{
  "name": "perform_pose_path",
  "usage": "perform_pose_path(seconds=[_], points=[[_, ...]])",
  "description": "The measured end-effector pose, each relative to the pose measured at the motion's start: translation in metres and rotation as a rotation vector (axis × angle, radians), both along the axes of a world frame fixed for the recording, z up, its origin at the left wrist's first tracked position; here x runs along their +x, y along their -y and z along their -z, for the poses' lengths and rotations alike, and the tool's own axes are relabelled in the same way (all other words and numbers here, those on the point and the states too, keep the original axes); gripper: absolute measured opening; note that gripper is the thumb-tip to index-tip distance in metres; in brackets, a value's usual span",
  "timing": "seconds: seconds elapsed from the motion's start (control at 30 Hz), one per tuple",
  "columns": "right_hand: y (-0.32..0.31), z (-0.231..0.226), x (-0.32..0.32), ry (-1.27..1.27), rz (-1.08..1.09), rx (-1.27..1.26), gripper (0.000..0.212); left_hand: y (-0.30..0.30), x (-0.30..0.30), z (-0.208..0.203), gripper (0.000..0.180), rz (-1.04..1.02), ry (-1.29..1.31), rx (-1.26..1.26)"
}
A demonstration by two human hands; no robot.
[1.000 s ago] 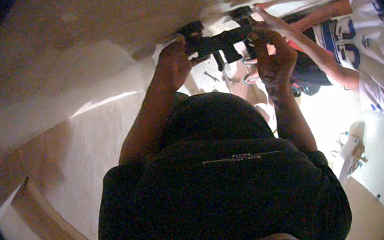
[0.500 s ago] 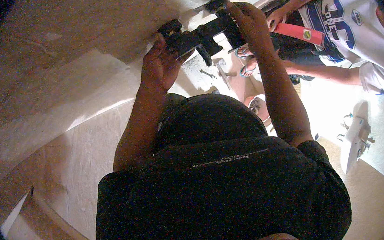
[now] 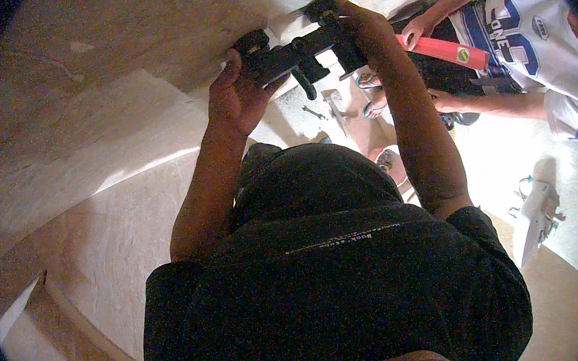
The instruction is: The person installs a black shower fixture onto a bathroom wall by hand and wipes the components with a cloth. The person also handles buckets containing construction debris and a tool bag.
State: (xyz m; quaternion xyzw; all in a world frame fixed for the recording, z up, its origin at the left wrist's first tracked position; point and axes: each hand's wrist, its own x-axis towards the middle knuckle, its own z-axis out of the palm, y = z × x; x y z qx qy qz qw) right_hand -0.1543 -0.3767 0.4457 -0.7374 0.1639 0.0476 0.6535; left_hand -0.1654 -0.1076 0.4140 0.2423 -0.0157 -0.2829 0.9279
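pale stone wall (image 3: 107,129) and slab all around. head view: black clamp tool (image 3: 297,53) pressed high against wall, raised and tilted since a second ago; left hand (image 3: 235,101) and right hand (image 3: 365,31) fingers wrapped closed on it. co-worker's red level (image 3: 445,53) just beside.

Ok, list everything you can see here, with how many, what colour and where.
Black double suction-cup tool: one, black, top centre, pressed against the slab, held at both ends.
Stone slab: one, beige, upper left.
Spirit level: one, red, upper right, in a co-worker's hand.
Co-worker: one, white and blue shirt, right edge.
Small tools on floor: a few, grey, below the suction tool.
White fitting: one, right, on the floor.
Left hand: grips the tool's left end.
Right hand: grips its right end.
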Motion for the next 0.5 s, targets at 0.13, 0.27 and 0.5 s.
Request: perform_pose_path(seconds=[0.13,0.27,0.5], points=[[0.014,0.014,0.005,0.346,-0.163,-0.304,0.024,0.003,0.001,-0.003,0.052,0.007,-0.015,0.009],[-0.006,-0.007,0.002,0.087,-0.013,0.103,0.045,-0.001,0.0,-0.004,0.05,-0.013,-0.034,0.009],[0.014,0.011,-0.018,0.146,0.315,0.158,0.044,-0.004,-0.009,-0.012,0.052,-0.036,-0.191,0.02]])
